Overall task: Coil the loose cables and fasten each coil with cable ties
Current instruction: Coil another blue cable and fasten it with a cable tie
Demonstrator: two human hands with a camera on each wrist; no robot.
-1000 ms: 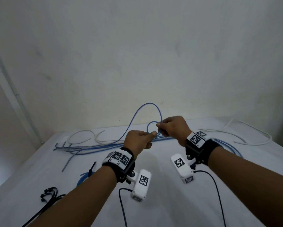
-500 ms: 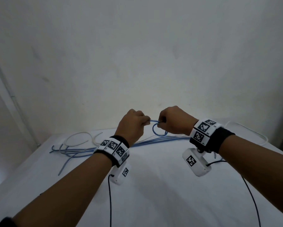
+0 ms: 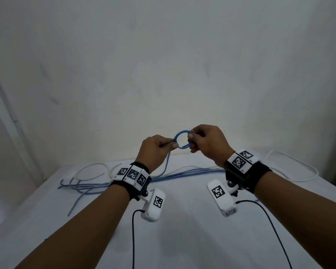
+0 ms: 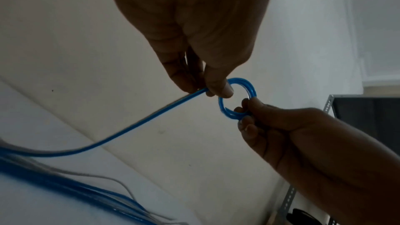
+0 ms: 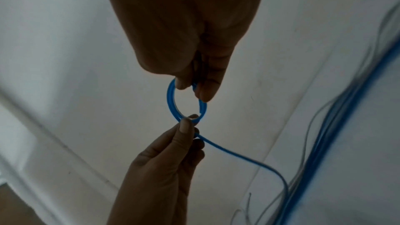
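Observation:
A thin blue cable is wound into a small ring-shaped coil (image 3: 179,135) (image 4: 249,88) (image 5: 171,98), held up in the air above the table between both hands. My right hand (image 3: 191,139) (image 5: 194,86) pinches the coil's right side between thumb and fingers. My left hand (image 3: 173,145) (image 4: 207,90) pinches the cable where it leaves the coil's left side. From there the loose blue cable (image 3: 167,162) (image 4: 129,127) (image 5: 238,154) hangs down to the table.
Several loose blue cables (image 3: 182,172) and white cables (image 3: 89,168) lie across the far part of the white table (image 3: 182,239). Another white cable (image 3: 303,169) loops at the far right. Black wrist-camera leads (image 3: 133,239) trail toward me. A wall stands right behind.
The large blue loop seen one second ago has been drawn down into a small tight ring. Both hands rose higher above the table and stay close together.

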